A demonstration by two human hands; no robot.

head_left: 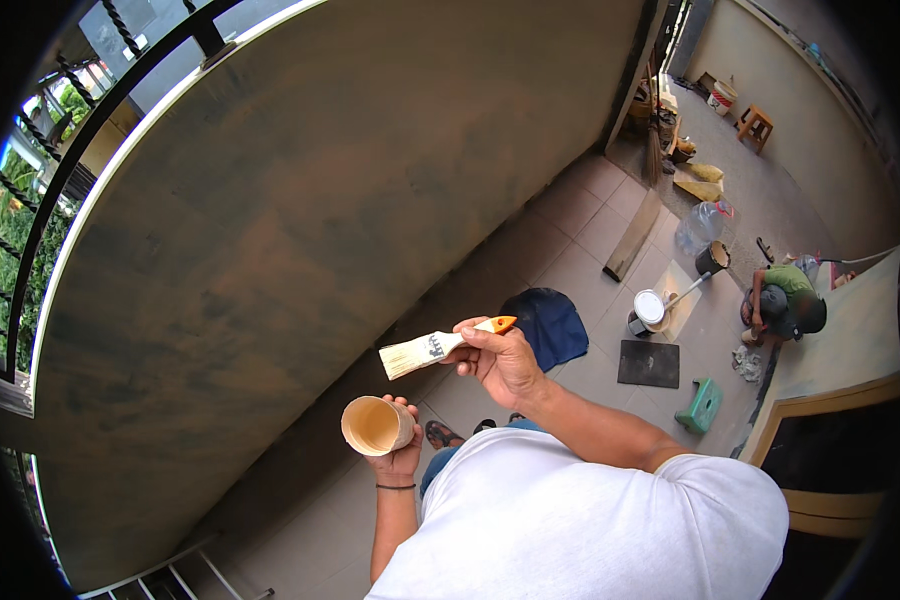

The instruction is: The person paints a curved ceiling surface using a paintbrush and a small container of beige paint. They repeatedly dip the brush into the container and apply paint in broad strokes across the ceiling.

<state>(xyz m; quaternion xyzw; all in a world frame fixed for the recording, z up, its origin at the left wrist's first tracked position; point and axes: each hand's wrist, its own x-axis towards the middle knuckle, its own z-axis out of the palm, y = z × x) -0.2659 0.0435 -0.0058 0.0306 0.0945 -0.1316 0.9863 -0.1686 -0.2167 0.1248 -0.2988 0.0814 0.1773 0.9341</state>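
Note:
My right hand [502, 362] is closed round a flat paintbrush [415, 355] with an orange handle tip and pale bristles that point left. Below and to the left, my left hand [402, 455] grips a round cream-coloured cup [377, 425], its mouth tilted toward me. Pale cream shows on the cup's inside; whether paint lies at the bottom I cannot tell. The bristles are above the cup's rim, apart from it. Beyond both hands stands a wall [320, 220] with blotchy brown and grey-green patches.
On the tiled floor are a dark blue cloth [550, 328], a black mat [648, 363], a green stool [701, 406], a white-lidded paint can [649, 308] and a wooden plank [633, 236]. Another person [788, 300] crouches at the right. A ladder [185, 580] shows at lower left.

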